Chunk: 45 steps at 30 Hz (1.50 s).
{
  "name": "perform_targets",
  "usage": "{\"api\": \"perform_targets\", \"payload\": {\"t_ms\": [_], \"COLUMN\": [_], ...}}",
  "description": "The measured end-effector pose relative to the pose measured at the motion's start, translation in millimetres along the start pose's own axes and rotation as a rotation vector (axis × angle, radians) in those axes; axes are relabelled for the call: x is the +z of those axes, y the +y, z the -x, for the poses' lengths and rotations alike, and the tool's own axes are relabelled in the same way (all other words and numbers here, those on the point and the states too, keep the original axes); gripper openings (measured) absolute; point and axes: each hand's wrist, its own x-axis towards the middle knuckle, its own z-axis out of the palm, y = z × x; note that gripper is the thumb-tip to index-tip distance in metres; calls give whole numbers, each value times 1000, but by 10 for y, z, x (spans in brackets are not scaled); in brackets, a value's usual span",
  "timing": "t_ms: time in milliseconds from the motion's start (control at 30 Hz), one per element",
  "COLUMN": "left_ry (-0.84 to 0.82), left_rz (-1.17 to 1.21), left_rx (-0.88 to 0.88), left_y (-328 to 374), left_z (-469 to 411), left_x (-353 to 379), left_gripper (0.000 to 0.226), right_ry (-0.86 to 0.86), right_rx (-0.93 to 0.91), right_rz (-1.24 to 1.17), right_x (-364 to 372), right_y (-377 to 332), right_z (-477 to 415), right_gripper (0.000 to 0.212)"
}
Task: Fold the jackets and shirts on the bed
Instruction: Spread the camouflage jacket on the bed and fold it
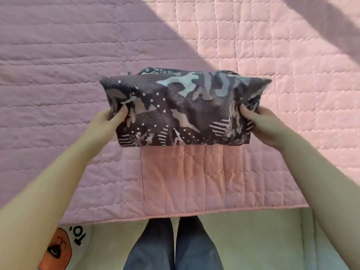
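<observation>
1. A person is standing at the edge of a bed and holding a folded jacket (181, 110) over the pink quilt (58, 75).
2. The jacket is folded into a fat bundle. It is showing dark camo patches, white dots and stripes.
3. The left hand (106, 123) is pinching the bundle's left end, thumb on top.
4. The right hand (263, 127) is gripping the right end, fingers curling round the cloth.
5. Sun is falling across the quilt in a wide bright band.
6. Legs in blue jeans (171, 248) are showing below the quilt's edge.
7. Down at the left, a pale cloth (85, 248) is showing the letters "TO" beside an orange face (56, 250). The other letters are hiding.
</observation>
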Motion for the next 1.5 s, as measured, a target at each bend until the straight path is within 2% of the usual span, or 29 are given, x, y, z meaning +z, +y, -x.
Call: {"api": "perform_targets", "payload": {"t_ms": [33, 100, 200, 233, 333, 400, 467, 533, 600, 667, 700, 733, 800, 833, 900, 967, 1100, 1300, 1367, 1500], "left_ry": [75, 180, 228, 249, 382, 445, 459, 451, 526, 658, 660, 590, 326, 198, 63, 80, 203, 234, 285, 527], "left_rz": [98, 200, 121, 56, -15, -39, -40, -78, -164, -299, -367, -458, -745, -896, -1104, -1168, -1146, -972, -858, -366], "left_rx": [-16, -14, -42, -14, 162, 232, 207, 98, 22, 92, 209, 366, 688, 771, 767, 681, 510, 327, 273, 43], "left_y": [20, -6, -4, -9, 11, 54, 18, -50, -40, 78, 170, 261, 318, 274, 105, -63, -168, -221, -191, -101], "left_z": [-138, -378, -465, -458, -418, -416, -456, -541, -578, -544, -498, -446, -417, -448, -598, -815, -1174, -1286, -1232, -1080], "left_x": [98, 300, 602, 628, 634, 631, 647, 668, 668, 696, 731, 791, 988, 1092, 1180, 1150, 1019, 978, 929, 789], "left_gripper": [32, 39, 56, 53, 38, 33, 31, 33, 36, 44, 49, 52, 55, 57, 62, 65, 65, 66, 67, 79], "right_ry": [105, 287, 448, 489, 615, 678, 686, 661, 684, 784, 786, 721, 472, 367, 294, 333, 469, 578, 625, 729], "right_rx": [-15, -44, -65, -84, -263, -387, -398, -267, -198, -334, -458, -590, -738, -724, -612, -506, -353, -154, -122, 66], "right_rz": [-57, 2, 196, 257, 392, 424, 420, 455, 512, 675, 836, 1014, 1337, 1447, 1552, 1564, 1550, 1378, 1245, 813], "right_x": [73, 246, 433, 461, 505, 515, 494, 471, 471, 522, 588, 684, 888, 946, 974, 886, 655, 522, 557, 557], "right_y": [7, 65, 233, 274, 273, 205, 188, 216, 211, 155, 135, 134, 216, 301, 424, 489, 526, 515, 474, 386], "right_z": [-147, -383, -557, -571, -549, -557, -638, -777, -839, -779, -717, -659, -635, -682, -848, -1063, -1370, -1379, -1294, -1163], "right_gripper": [64, 49, 59, 60, 35, 28, 28, 35, 41, 49, 54, 57, 57, 55, 53, 54, 61, 73, 82, 102]}}
